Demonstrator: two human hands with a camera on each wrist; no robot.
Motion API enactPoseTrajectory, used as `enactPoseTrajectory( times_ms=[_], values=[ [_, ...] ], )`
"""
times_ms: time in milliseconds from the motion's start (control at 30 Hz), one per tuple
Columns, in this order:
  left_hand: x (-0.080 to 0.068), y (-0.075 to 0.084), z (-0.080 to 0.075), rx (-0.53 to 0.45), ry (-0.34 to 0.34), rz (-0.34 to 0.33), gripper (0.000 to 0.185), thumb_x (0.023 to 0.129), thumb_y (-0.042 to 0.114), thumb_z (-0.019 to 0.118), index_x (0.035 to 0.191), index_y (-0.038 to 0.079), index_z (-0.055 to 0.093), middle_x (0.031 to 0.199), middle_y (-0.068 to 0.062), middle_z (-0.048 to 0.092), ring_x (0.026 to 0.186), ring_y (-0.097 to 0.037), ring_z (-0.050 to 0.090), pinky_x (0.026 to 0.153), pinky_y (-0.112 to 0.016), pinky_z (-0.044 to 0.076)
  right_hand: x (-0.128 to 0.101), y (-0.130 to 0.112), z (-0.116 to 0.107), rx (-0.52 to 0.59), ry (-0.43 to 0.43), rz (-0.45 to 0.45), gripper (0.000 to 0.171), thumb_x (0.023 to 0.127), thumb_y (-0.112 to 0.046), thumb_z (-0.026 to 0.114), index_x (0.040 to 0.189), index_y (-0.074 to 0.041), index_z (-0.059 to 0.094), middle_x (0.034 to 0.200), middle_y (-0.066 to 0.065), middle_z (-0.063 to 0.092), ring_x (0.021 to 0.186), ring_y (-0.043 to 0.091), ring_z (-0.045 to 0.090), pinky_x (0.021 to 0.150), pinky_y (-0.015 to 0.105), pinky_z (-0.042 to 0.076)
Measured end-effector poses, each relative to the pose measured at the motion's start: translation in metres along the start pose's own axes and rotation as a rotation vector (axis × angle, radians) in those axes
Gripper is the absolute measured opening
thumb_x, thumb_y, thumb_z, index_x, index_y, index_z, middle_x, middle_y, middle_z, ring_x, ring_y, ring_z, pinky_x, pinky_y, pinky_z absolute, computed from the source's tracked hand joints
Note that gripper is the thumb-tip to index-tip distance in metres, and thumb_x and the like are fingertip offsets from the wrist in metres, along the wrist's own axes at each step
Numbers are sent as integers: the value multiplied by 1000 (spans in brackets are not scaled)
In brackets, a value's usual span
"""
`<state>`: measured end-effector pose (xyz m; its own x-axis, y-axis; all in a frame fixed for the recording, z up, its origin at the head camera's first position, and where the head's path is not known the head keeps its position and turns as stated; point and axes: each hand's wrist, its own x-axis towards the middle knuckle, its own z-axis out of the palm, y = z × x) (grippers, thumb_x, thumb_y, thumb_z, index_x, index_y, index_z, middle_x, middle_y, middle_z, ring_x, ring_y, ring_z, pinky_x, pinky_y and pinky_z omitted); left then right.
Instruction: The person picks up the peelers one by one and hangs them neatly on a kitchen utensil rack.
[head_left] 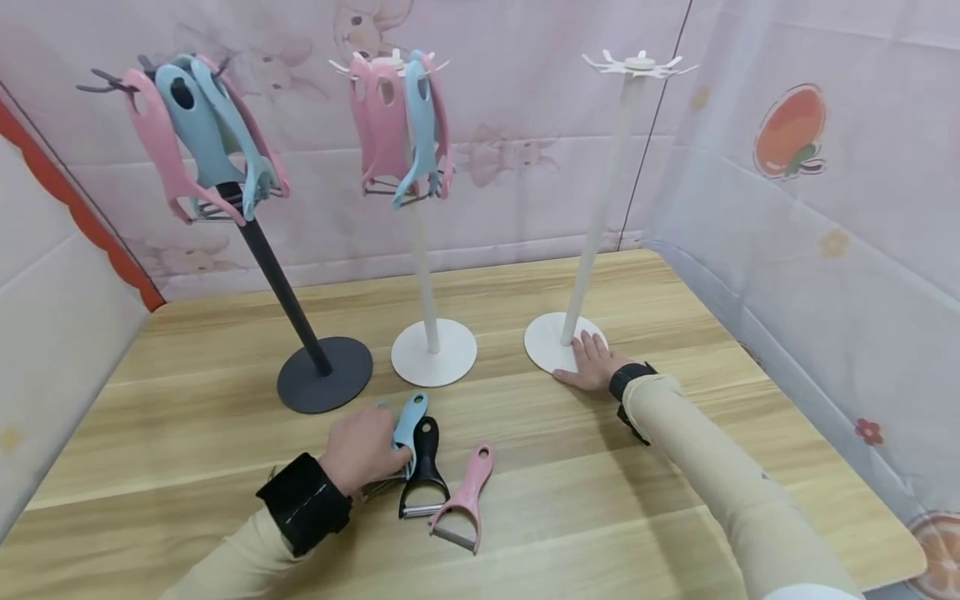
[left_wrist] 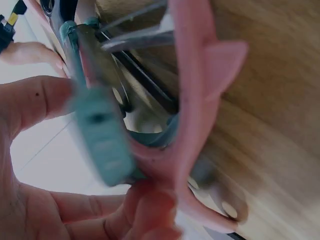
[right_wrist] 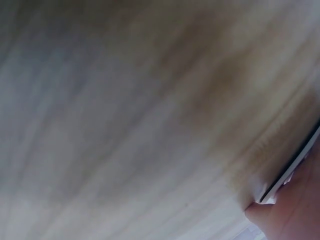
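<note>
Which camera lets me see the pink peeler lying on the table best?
The head view: the whole pink peeler lies clear on the table. The left wrist view shows blurred peelers in the left hand; the right wrist view shows none.

Light wood-grain tabletop [head_left: 675, 467], plank pattern, pink cloth walls far + right. Far centre, L to R: dark grey round stand base [head_left: 325, 374] w/ tilted black pole; white round stand base [head_left: 433, 352] just beside it; second white round base [head_left: 551, 342] further right. Near centre, flat on wood: light blue plastic peeler [head_left: 410, 419], black plastic peeler [head_left: 425, 467] touching it, pink plastic peeler [head_left: 465, 498] just right.
</note>
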<state>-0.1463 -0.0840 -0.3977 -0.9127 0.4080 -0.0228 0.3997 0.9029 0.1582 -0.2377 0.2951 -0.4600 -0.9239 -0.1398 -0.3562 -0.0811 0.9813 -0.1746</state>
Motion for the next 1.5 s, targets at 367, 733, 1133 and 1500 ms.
enactPoseTrajectory(
  times_ms=[367,733,1133,1500],
  values=[
    [-1,5,4,-7,27,-17,23,64,12,64,61,10,41,58,0,32,50,-17,38,41,-26,29,-1,2,1,-34,12,8,87,90,-56,34,142,9,11,146,31,3,133,45,1,104,57,14],
    [0,2,-19,-200,91,24,19,67,5,64,66,7,45,55,4,25,44,-11,30,42,-22,27,-3,1,-2,-22,16,16,87,90,-57,34,142,8,10,147,30,1,133,44,-1,104,58,11],
    [35,55,-63,-443,490,372,57,68,4,64,123,-2,51,77,-8,60,61,-16,50,56,-29,44,0,-3,0,-10,-21,34,91,89,-61,33,143,7,6,147,29,-3,134,43,-5,105,56,10],
    [89,121,-108,-474,780,604,55,70,2,62,122,-8,49,103,-20,63,79,-22,61,67,-30,51,2,-3,1,-6,0,19,89,90,-58,35,142,8,9,146,30,0,133,44,-2,103,59,12]
  ],
)
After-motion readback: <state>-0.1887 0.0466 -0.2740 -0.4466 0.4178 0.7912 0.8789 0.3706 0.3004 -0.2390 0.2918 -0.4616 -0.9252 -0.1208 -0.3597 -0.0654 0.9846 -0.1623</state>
